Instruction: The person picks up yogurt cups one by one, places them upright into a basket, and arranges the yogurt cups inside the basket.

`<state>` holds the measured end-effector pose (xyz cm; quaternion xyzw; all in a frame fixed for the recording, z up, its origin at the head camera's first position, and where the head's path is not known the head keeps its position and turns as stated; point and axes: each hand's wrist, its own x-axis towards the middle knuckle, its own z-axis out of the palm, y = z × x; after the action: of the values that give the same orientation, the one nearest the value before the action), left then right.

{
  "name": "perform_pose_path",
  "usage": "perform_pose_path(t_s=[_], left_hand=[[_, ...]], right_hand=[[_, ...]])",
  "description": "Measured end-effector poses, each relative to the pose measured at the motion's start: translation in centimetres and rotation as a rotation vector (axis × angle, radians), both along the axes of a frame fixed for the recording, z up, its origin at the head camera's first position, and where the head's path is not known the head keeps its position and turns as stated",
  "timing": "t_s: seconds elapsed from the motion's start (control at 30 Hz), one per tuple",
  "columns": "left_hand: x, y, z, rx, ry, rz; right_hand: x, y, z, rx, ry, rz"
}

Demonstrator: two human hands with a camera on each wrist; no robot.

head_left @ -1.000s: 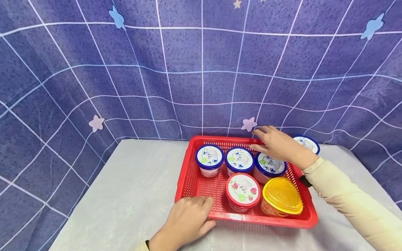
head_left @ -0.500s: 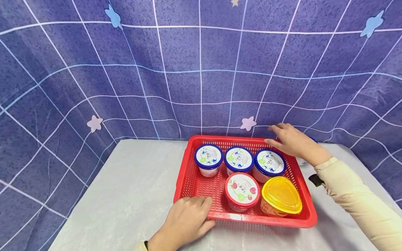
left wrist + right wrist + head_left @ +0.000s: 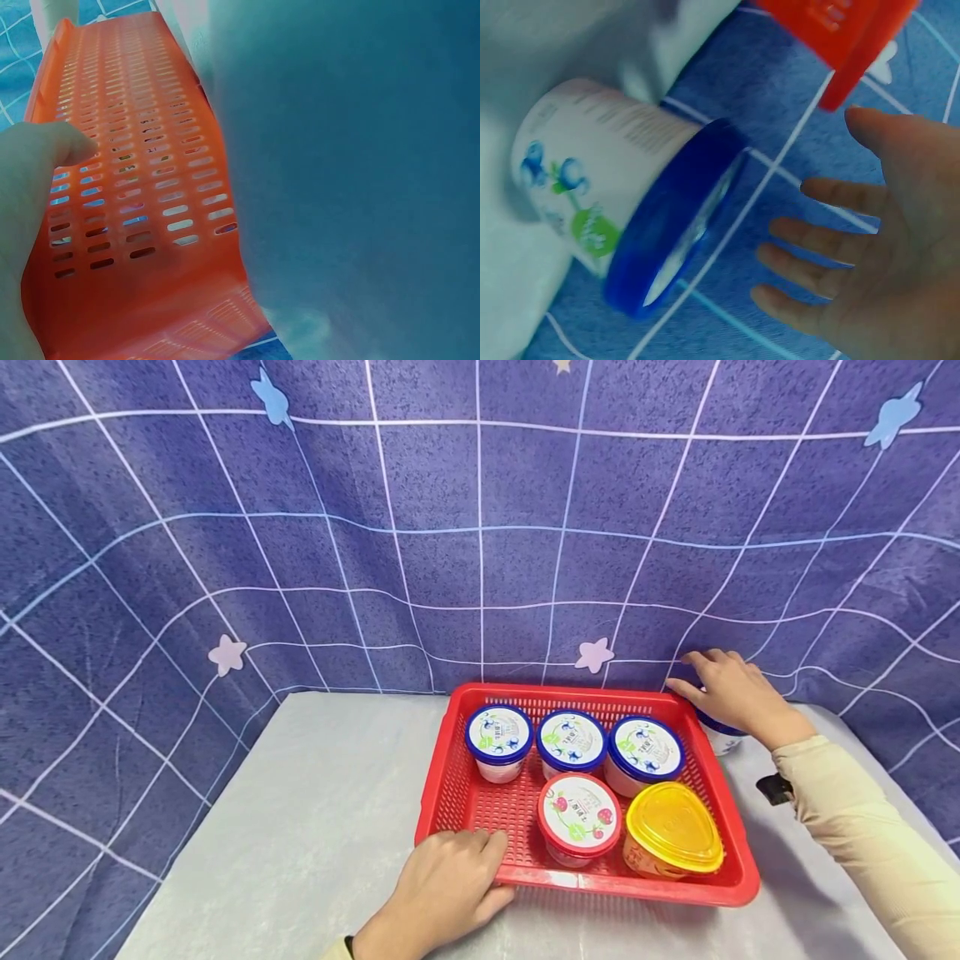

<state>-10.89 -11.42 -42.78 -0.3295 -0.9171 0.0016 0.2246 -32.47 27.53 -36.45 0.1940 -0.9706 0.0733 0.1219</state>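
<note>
My left hand grips the near rim of a red plastic basket; in the left wrist view the thumb lies against its slotted outer wall. Beyond the basket's far right corner, my right hand hovers over a lidded yogurt tub standing on the table, hiding most of its lid. The right wrist view shows this white tub with its blue lid, apart from my right hand, whose fingers are spread and hold nothing.
In the basket stand several blue-lidded tubs in a back row. A red-lidded tub and a yellow-lidded tub are in front of them. A purple grid-patterned cloth hangs behind the grey table.
My right hand has moved right, from above the basket's back-row tub to over the tub outside the basket. The left hand keeps its grip on the rim.
</note>
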Motion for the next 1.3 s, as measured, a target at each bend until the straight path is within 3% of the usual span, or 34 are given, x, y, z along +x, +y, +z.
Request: perform_pose_path(t_s=[0.43,0.83,1.3], left_hand=[[0.1,0.1,0.2,-0.009,-0.027,0.009],[0.0,0.1,0.2,-0.004,-0.02,0.004],[0.0,0.1,0.1,0.001,-0.026,0.008]], right_hand=[[-1.0,2.2,-2.4,-0.027,-0.036,-0.062],[-1.0,2.8,-4.2,-0.018,-0.208,-0.141],[-0.6,2.8,-5.5,-0.039,-0.156,-0.152]])
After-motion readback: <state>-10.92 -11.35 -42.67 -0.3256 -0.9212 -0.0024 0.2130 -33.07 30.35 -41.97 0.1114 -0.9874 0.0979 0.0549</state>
